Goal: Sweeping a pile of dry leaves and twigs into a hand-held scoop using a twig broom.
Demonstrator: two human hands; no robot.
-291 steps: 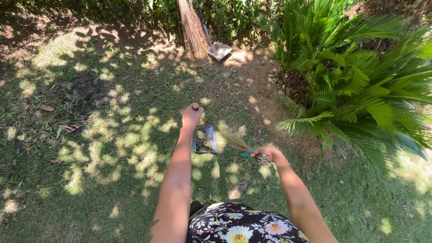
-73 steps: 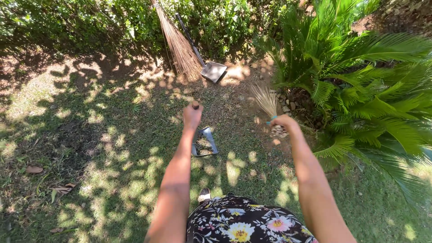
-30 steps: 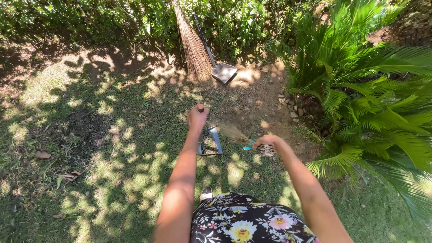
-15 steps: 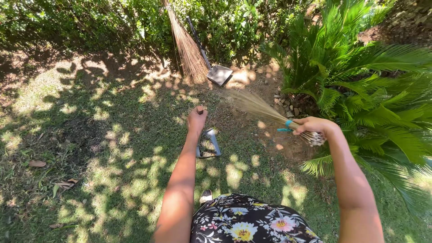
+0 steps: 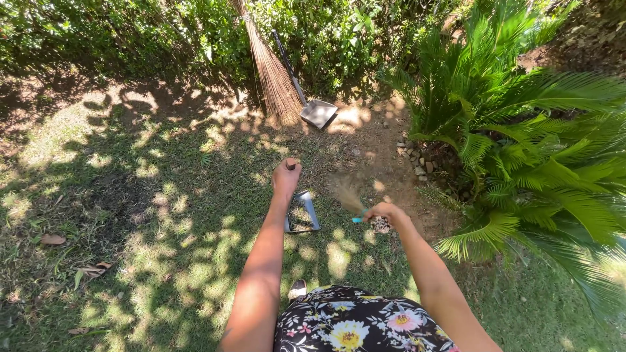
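L hand (image 5: 287,175) is fisted round the top of an upright handle, thumb on the end; handle runs down to the metal dustpan (image 5: 302,212) sitting on the grass (image 5: 130,215) just in front of the person's foot. Pan mouth faces the bare dirt patch (image 5: 375,153). L arm near straight, pan in roughly the same spot as 0.5 s ago.

R hand (image 5: 385,212) is closed round the bound grip of a short hand broom (image 5: 349,197), teal band visible next to the fingers. Bristles are motion-blurred, pointing up-left toward the pan.

Change vs 0.5 s ago: R hand was out right, near the palm-like shrub (image 5: 535,150), bristles fanned across the dirt. Now it's pulled back in, close to the pan's right side, bristles nearly at the pan lip. So the stroke reads as swept inward, i.e. debris being driven toward the pan. Can't tell if anything is in the pan; too dappled w/ shade.

Rest of scene: long straw broom (image 5: 270,72) and a second long-handled dustpan (image 5: 317,112) leaning against the hedge (image 5: 163,32) at the back, well apart from both hands. Small stones (image 5: 414,160) at the shrub's base. A few dry leaves (image 5: 53,240) on the grass far left, untouched. Floral skirt at bottom edge.
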